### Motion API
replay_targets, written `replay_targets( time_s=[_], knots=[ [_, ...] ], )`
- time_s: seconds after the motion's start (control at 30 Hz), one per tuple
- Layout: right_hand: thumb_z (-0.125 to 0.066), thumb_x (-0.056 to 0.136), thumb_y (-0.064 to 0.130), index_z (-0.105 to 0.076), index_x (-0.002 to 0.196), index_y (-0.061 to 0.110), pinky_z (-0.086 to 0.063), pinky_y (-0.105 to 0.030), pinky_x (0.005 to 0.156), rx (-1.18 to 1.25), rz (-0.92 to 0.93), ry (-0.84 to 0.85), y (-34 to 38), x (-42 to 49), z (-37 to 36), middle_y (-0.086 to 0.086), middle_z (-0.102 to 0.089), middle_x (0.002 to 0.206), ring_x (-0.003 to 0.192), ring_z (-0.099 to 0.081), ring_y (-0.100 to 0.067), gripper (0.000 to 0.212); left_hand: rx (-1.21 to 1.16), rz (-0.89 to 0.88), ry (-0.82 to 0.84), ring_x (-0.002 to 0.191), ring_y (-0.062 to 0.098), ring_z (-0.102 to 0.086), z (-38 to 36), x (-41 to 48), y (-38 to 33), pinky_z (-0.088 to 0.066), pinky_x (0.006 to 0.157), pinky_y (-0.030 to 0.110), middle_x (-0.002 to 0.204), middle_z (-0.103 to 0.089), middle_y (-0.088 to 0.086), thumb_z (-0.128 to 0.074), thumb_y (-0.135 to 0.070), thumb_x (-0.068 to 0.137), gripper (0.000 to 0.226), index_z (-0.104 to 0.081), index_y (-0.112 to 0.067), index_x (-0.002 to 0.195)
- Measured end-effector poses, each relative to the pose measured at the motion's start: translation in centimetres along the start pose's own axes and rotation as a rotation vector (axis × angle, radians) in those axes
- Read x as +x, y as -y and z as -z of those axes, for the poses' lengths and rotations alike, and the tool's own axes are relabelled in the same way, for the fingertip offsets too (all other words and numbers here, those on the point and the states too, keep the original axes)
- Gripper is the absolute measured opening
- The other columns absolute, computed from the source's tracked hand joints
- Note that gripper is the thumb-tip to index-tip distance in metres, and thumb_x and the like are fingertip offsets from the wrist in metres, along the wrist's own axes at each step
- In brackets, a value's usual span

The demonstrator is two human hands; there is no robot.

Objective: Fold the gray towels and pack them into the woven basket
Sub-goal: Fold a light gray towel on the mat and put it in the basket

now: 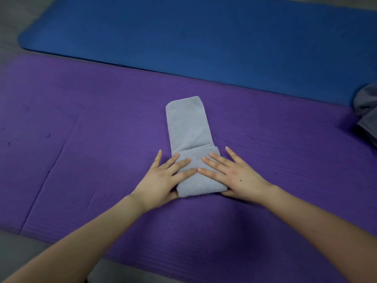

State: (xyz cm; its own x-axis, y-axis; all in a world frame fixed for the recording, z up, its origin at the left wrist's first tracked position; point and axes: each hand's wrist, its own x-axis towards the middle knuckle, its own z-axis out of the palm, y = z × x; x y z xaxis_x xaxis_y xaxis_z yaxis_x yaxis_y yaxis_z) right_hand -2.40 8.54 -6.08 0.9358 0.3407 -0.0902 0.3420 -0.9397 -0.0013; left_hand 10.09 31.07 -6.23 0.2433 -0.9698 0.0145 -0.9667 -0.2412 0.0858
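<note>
Towel lengthwise away from person, left hand, right hand flat, pressing near fold.

Under both hands the folded towel is pale gray and plain. It lies on a purple, finely ribbed mat; beyond the fingertips, a blue mat; far right of the right hand, darker gray cloth.

Gray cloth cut by right edge; blue mat cut at top, right.

Bare forearms in shot; left hand, right hand with a small dark mole, short nails.
</note>
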Motion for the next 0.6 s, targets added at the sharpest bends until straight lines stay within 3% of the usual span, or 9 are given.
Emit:
replay_targets(
  time_s=[0.1,0.17,0.23,0.3,0.37,0.47,0.53,0.6],
  knots=[
    [-0.078,0.065,0.046,-0.027,0.145,0.026,-0.028,-0.057,0.105,0.107,-0.002,0.034,1.3,-1.8,0.7,-0.005,-0.047,0.143,0.13,-0.047,-0.023,0.097,-0.103,-0.029,0.088,0.124,0.028,-0.051,0.7,-1.2,-0.8,-0.026,0.098,0.069,0.138,-0.052,0.0,-0.068,-0.049,0.071,0.076,-0.037,-0.031,0.138],
    [-0.07,0.072,0.043,-0.023,0.146,0.035,-0.023,-0.053,0.111,0.314,-0.041,0.093,2.5,-3.5,2.0,0.001,-0.043,0.146,0.134,-0.04,-0.015,0.088,-0.282,0.0,0.168,0.13,0.016,-0.044,1.7,-2.4,-1.8,-0.021,0.106,0.063,0.142,-0.046,-0.009,-0.056,-0.059,0.074,0.073,-0.033,-0.038,0.14],
    [-0.065,0.08,0.045,-0.017,0.142,0.052,-0.009,-0.039,0.118,0.559,-0.118,0.262,3.3,-4.3,4.7,0.016,-0.035,0.149,0.138,-0.026,-0.001,0.078,-0.564,0.101,0.259,0.132,-0.008,-0.032,3.2,-3.2,-3.0,-0.009,0.116,0.042,0.138,-0.038,-0.034,-0.06,-0.063,0.07,0.074,-0.03,-0.052,0.136],
    [-0.067,0.08,0.047,-0.018,0.132,0.065,-0.011,-0.027,0.117,0.711,-0.167,0.478,2.8,-4.1,6.9,0.025,-0.038,0.144,0.133,-0.029,0.004,0.074,-0.806,0.17,0.338,0.122,-0.019,-0.034,4.3,-3.5,-3.6,-0.018,0.114,0.021,0.125,-0.038,-0.049,-0.068,-0.06,0.063,0.071,-0.033,-0.065,0.125],
    [-0.074,0.077,0.041,-0.031,0.129,0.064,-0.032,-0.024,0.109,0.909,-0.193,0.586,1.2,-2.6,8.6,0.023,-0.05,0.134,0.122,-0.044,0.001,0.071,-1.051,0.259,0.34,0.119,-0.013,-0.043,4.9,-3.0,-3.3,-0.033,0.106,0.016,0.124,-0.046,-0.042,-0.074,-0.054,0.059,0.07,-0.04,-0.065,0.12],
    [-0.076,0.078,0.017,-0.054,0.123,0.034,-0.045,-0.021,0.095,1.259,-0.267,0.523,-1.8,0.6,8.4,0.012,-0.062,0.119,0.107,-0.057,-0.001,0.052,-1.354,0.495,0.218,0.116,0.002,-0.054,4.4,-1.9,-1.9,-0.042,0.104,0.032,0.121,-0.059,-0.019,-0.077,-0.055,0.057,0.073,-0.049,-0.046,0.124],
    [-0.071,0.081,0.013,-0.059,0.116,0.024,-0.047,-0.029,0.09,1.401,-0.441,0.385,-3.3,2.7,7.1,-0.001,-0.064,0.114,0.1,-0.06,-0.011,0.039,-1.289,0.686,0.035,0.109,0.009,-0.059,3.7,-0.8,-1.5,-0.045,0.101,0.038,0.114,-0.063,-0.009,-0.068,-0.067,0.061,0.074,-0.045,-0.044,0.128],
    [-0.066,0.086,0.018,-0.058,0.116,0.019,-0.048,-0.03,0.076,1.433,-0.595,0.225,-4.1,4.4,5.8,-0.008,-0.063,0.102,0.085,-0.059,-0.015,0.031,-0.996,0.832,-0.109,0.103,0.01,-0.059,2.8,0.3,-1.6,-0.046,0.094,0.036,0.111,-0.062,-0.008,-0.05,-0.065,0.08,0.063,-0.032,-0.046,0.137]
  ],
)
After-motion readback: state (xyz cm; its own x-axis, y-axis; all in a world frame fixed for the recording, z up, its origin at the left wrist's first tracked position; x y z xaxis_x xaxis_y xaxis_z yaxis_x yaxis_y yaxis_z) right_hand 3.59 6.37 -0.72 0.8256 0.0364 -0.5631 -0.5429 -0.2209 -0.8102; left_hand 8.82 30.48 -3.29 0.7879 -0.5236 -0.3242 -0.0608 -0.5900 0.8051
